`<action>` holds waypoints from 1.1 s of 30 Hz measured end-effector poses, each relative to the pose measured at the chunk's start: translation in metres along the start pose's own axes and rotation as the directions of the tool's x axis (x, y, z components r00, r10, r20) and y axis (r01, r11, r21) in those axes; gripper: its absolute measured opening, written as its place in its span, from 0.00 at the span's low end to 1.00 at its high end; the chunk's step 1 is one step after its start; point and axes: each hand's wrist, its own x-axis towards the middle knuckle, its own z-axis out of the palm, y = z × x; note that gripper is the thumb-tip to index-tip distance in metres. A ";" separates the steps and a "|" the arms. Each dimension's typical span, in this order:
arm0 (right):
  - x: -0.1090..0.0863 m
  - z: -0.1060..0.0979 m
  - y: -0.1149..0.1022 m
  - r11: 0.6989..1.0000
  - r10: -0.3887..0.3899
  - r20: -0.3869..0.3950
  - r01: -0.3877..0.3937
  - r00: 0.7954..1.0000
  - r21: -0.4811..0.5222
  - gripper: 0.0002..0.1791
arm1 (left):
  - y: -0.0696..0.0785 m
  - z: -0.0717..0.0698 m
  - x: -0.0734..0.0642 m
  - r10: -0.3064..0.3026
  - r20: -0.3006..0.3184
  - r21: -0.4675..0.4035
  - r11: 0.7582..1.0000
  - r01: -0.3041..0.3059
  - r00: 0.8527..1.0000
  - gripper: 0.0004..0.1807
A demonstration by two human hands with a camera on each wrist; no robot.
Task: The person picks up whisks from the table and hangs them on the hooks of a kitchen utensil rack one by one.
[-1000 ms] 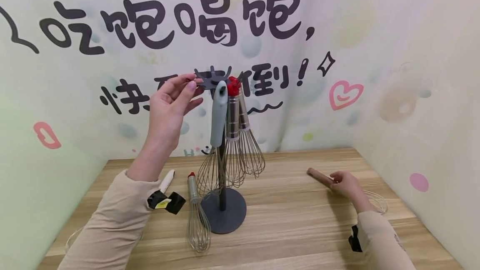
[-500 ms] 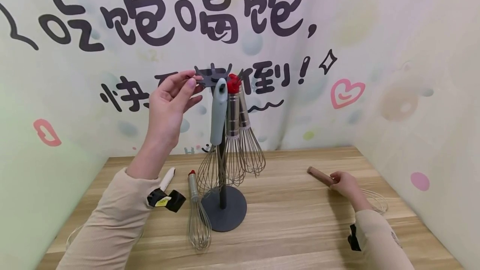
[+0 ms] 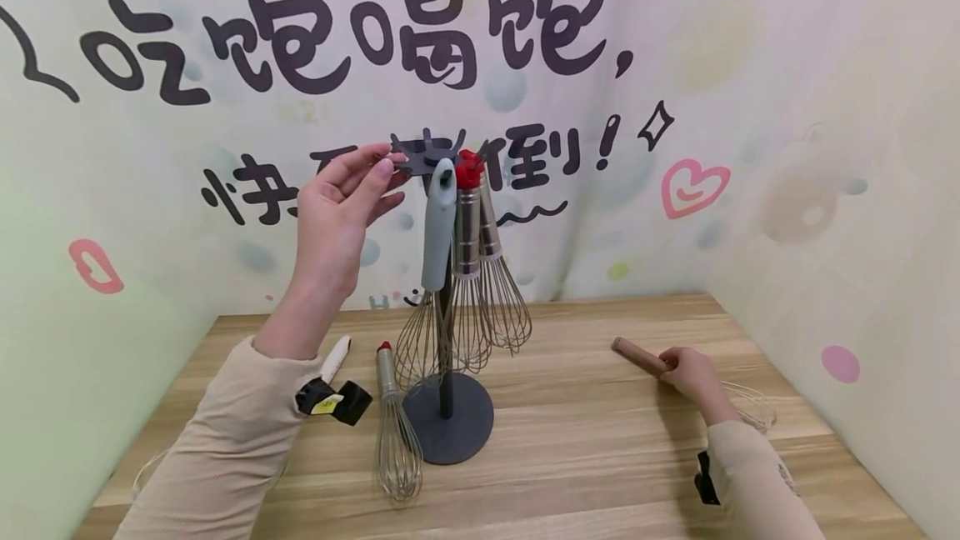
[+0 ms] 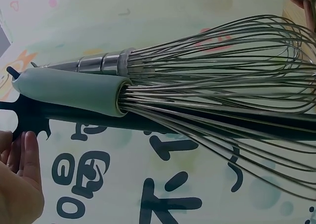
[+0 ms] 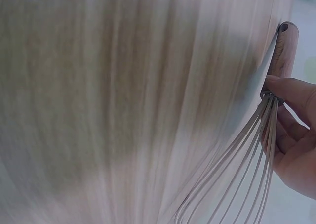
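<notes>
A dark grey whisk stand point(image 3: 453, 442) rises from a round base on the table. My left hand point(image 3: 333, 215) pinches a hook at the left of its top between thumb and fingers. From other hooks hang a whisk with a pale blue-green handle point(image 3: 437, 240) and two steel whisks with red ends, one being the front steel whisk point(image 3: 468, 232). At the right, my right hand point(image 3: 692, 377) grips a whisk with a brown wooden handle point(image 5: 282, 58) near where its wires begin. Its wires point(image 5: 252, 155) spread out below the hand in the right wrist view.
A steel whisk with a red end point(image 3: 397, 440) lies left of the stand's base, overlapping it in this view. Behind my left wrist shows a white handle point(image 3: 335, 359), partly hidden. The wooden table point(image 3: 570, 457) backs onto a printed wall point(image 3: 585, 232).
The stand's top has shifted very slightly in the view. Both hands keep their grips, and the whisks hang as before.
</notes>
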 end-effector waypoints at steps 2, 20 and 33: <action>0.000 -0.001 0.000 1.000 -0.001 0.000 0.001 1.000 0.002 0.17 | 0.000 0.001 0.000 -0.003 -0.012 -0.009 1.000 0.003 1.000 0.13; 0.002 -0.013 -0.013 0.998 -0.016 -0.031 0.018 0.999 0.057 0.18 | 0.001 0.004 0.001 -0.022 -0.101 -0.102 0.995 0.011 0.995 0.11; 0.009 -0.019 -0.045 0.992 -0.086 -0.073 0.092 0.994 0.087 0.18 | 0.000 0.003 0.003 -0.010 -0.086 -0.130 0.992 -0.001 0.996 0.08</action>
